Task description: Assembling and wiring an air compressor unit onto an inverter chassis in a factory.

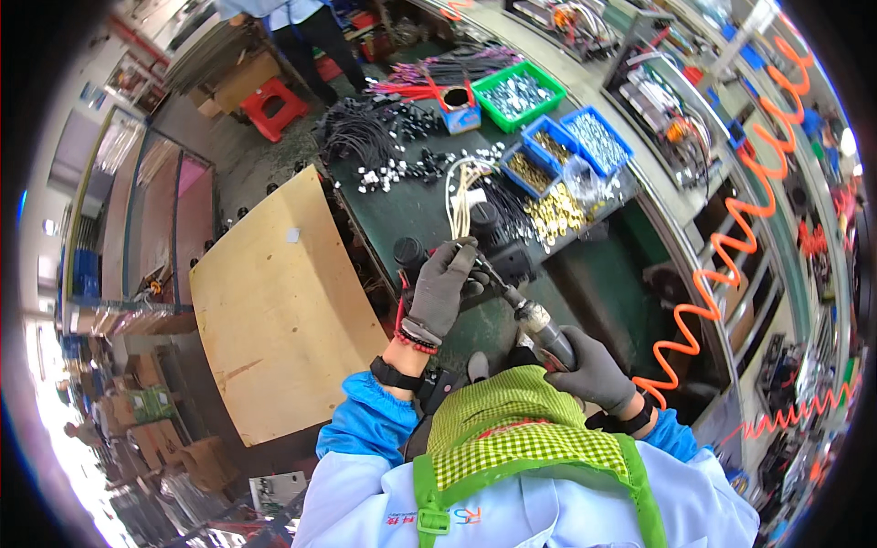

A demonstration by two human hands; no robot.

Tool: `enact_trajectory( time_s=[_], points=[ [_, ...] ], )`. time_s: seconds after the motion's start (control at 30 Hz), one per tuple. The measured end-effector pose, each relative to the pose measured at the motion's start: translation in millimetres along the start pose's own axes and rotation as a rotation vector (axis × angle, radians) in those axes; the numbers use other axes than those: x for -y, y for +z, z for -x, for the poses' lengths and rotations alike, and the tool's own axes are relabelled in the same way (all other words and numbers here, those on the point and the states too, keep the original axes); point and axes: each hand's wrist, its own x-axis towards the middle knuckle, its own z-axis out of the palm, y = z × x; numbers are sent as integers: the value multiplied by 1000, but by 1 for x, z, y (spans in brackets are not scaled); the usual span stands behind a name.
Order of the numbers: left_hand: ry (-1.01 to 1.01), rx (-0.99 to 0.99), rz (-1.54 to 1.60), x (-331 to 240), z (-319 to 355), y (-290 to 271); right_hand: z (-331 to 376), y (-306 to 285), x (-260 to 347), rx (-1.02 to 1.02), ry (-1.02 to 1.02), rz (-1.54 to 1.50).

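My right hand (596,370), in a grey glove, is wrapped round the grey body of a pneumatic screwdriver (543,331). The driver points up and left, its narrow end reaching my left hand (443,285). That hand, gloved too, has its fingers closed by the driver's tip; what they pinch is too small and covered to name. Black round parts (409,253) stand at the bench's near edge, close to my left fingers, with another black cylindrical part (516,263) to their right. Beyond my left hand lies a bundle of cream-white cables (459,205).
Blue bins (528,172) of brass-coloured parts and a green bin (518,95) of metal hardware stand on the dark green bench (384,215). Loose gold terminals (554,216) lie nearby. A plywood sheet (283,310) is at left. An orange coiled hose (705,310) hangs at right. Another person (315,41) stands at far left.
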Motion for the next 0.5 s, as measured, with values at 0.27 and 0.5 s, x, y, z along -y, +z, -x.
enact_trajectory(
  time_s=[0.27,0.5],
  points=[
    [-228,229,-139,79,-4,11,41,22,-63,-67,233,23],
    [-453,264,-87,167,-35,27,43,40,-128,-184,302,-9]
  ],
)
